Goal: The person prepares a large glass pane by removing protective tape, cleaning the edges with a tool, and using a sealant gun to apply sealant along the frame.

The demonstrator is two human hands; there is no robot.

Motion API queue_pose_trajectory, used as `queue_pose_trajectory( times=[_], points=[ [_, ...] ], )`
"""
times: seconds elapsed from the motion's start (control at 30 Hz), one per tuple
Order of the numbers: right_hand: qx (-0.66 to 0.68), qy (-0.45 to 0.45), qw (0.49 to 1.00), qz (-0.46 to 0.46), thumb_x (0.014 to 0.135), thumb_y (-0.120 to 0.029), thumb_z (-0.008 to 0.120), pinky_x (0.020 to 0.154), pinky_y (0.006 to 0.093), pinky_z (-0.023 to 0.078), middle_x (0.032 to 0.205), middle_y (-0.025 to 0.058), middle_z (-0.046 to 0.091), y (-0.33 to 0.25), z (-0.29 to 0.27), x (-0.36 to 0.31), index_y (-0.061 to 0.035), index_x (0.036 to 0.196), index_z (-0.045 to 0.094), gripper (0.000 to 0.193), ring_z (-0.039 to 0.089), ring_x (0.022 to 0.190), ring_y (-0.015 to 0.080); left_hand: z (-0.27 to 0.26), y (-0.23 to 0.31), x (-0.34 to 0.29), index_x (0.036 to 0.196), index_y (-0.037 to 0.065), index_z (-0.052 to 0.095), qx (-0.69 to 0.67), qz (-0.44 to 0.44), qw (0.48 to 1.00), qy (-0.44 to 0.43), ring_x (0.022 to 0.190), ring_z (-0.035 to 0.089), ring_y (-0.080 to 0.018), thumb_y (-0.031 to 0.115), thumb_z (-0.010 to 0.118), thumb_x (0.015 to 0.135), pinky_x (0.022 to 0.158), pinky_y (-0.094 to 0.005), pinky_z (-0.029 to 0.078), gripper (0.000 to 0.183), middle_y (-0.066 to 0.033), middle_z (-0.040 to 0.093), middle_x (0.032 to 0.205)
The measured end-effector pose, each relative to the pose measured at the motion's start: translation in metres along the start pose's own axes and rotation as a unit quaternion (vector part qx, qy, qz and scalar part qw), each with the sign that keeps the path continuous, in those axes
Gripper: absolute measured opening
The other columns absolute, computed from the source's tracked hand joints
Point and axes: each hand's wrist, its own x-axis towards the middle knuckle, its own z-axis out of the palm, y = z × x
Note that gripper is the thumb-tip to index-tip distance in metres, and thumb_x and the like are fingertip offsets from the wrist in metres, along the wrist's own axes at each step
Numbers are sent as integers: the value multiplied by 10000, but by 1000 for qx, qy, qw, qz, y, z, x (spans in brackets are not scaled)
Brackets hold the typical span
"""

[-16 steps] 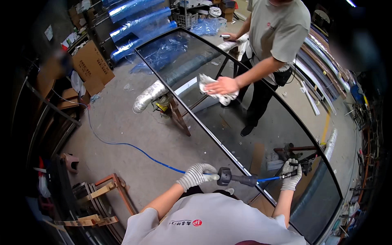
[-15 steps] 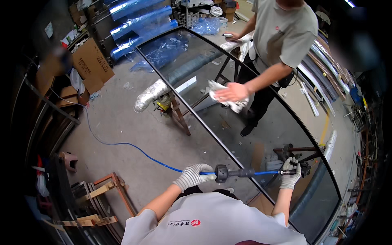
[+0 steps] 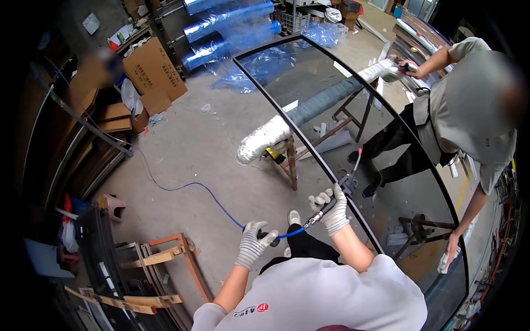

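Note:
My left hand [image 3: 255, 244], in a striped white glove, is closed around a black fitting [image 3: 269, 238] on a blue air hose [image 3: 291, 234]. The hose runs on to a metal coupling [image 3: 312, 221]. My right hand [image 3: 333, 211], also gloved, grips the black handle of what looks like an air blow gun [image 3: 346, 181], with a thin red-tipped nozzle pointing away from me. The gun's head is over the near edge of a large black-framed glass pane [image 3: 264, 92]. Part of the handle is hidden by my fingers.
Across the pane a co-worker [image 3: 469, 105] holds a spray bottle [image 3: 407, 68] and a white cloth [image 3: 445, 261]. A padded trestle [image 3: 265, 139] supports the pane. Cardboard boxes [image 3: 154, 71], blue film rolls [image 3: 229, 33] and a wooden rack [image 3: 190, 265] stand around; the hose trails across the floor.
My right hand has moved left and now grips the gun's handle, while my left hand has closed over the black fitting. The co-worker has shifted right, cloth now lower, spray bottle raised.

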Motion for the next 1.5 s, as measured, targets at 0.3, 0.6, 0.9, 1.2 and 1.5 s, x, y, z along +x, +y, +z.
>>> queue_pose_trajectory(
  times=[0.3,0.6,0.9,1.2,1.5],
  points=[
    [93,-131,987,21,847,-429,607,961,535,451,1238,167,513,65,109,170,9,1176,493,560,485,1171,373,-98,-67,94,978,7,644,-76,-136,981,114,967,577,-285,282,746,725,848,-363,469,388,-172,585,1026],
    [87,-109,987,-80,848,-478,582,1023,511,397,1181,149,562,74,206,319,-7,1102,544,537,474,1196,316,-198,-138,150,982,32,662,-156,-302,914,222,891,586,-179,194,701,815,796,-303,486,236,-89,605,974],
    [16,-60,998,-25,836,-374,625,865,476,500,930,102,624,248,226,425,-29,910,580,356,576,956,291,-307,-191,224,1027,19,643,-14,-277,943,187,934,614,-305,363,669,809,829,-363,480,408,-173,631,986],
    [-146,-78,984,65,719,-559,693,1007,627,315,1297,142,468,489,347,417,-38,1208,465,750,420,1222,294,-417,-238,404,1143,31,526,99,20,995,18,947,575,-372,417,639,798,853,-434,459,530,-211,589,1013],
    [-548,-340,756,-114,913,-418,515,1021,397,332,1279,106,482,587,423,538,-26,1278,451,539,431,1199,214,-580,-334,523,1041,44,599,-180,-60,982,25,689,549,-153,359,578,897,647,-306,462,347,-81,587,756]
  ],
)
